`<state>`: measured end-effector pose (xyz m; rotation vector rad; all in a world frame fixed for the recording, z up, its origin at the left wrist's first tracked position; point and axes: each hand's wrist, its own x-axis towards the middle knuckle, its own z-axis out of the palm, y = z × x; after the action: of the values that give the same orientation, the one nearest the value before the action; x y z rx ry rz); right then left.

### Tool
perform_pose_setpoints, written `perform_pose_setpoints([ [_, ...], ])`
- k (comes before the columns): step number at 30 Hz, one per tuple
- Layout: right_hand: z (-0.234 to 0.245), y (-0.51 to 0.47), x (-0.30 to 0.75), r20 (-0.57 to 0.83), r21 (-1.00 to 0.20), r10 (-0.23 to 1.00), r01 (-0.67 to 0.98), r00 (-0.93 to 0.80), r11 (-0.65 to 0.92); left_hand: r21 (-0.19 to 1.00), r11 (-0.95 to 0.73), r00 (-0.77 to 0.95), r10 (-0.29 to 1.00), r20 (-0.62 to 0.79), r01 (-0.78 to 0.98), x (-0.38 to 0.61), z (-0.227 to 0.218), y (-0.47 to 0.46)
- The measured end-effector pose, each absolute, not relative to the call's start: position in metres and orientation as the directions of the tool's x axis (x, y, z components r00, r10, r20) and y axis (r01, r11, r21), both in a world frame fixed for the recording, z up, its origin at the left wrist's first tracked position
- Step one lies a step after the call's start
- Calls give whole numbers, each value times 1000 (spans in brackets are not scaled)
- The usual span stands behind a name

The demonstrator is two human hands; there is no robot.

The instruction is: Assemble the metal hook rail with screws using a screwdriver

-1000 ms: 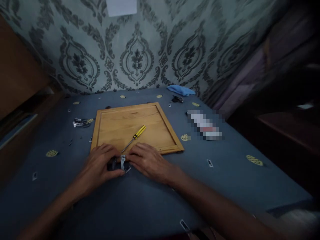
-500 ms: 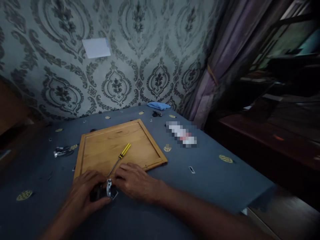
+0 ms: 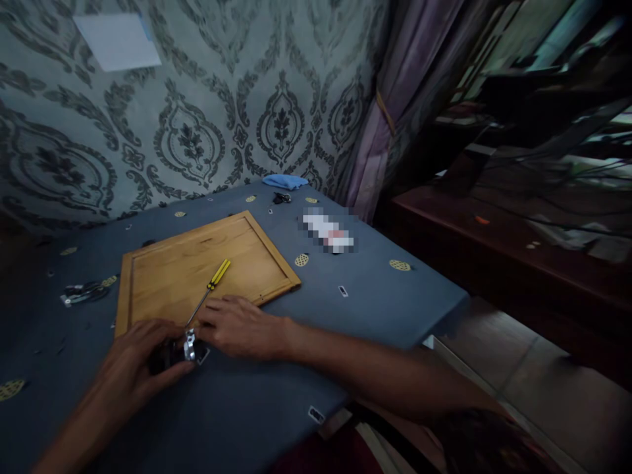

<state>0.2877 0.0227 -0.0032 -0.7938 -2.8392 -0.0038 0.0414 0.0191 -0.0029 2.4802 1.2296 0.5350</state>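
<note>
A wooden cabinet door [image 3: 182,257] with a raised frame lies flat on the table. At its near edge my left hand [image 3: 135,359] has its thumb and fingers around a shiny metal hinge [image 3: 189,345]. My right hand [image 3: 239,329] is close beside the hinge, its fingers curled at the door's near edge. Its fingertips are partly hidden, so what they pinch, if anything, does not show. A screwdriver [image 3: 212,284] with a yellow and black handle rests on the door, its tip pointing toward the hinge between my hands.
On the blue patterned tablecloth [image 3: 385,303] lie a dark and metal item [image 3: 83,293] at left, a blue cloth [image 3: 285,182], a small black object [image 3: 282,197] and a blurred-out white packet [image 3: 328,230]. Behind stands a papered wall; a purple curtain [image 3: 375,138] hangs at right.
My view has turned to the right and down, so the table sits further left and higher. Both hands stay at the hinge and the door's edge; the screwdriver lies as before.
</note>
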Motion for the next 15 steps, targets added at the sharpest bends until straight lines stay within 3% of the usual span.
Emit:
perform_pose_setpoints([
  [4,-2,23,288,174,-38,510,512,-842,858,422,-587,598,792,123,691,39,2,21],
  [15,-7,25,287,198,-51,508,509,-838,859,402,-578,564,809,167,710,32,-12,22],
])
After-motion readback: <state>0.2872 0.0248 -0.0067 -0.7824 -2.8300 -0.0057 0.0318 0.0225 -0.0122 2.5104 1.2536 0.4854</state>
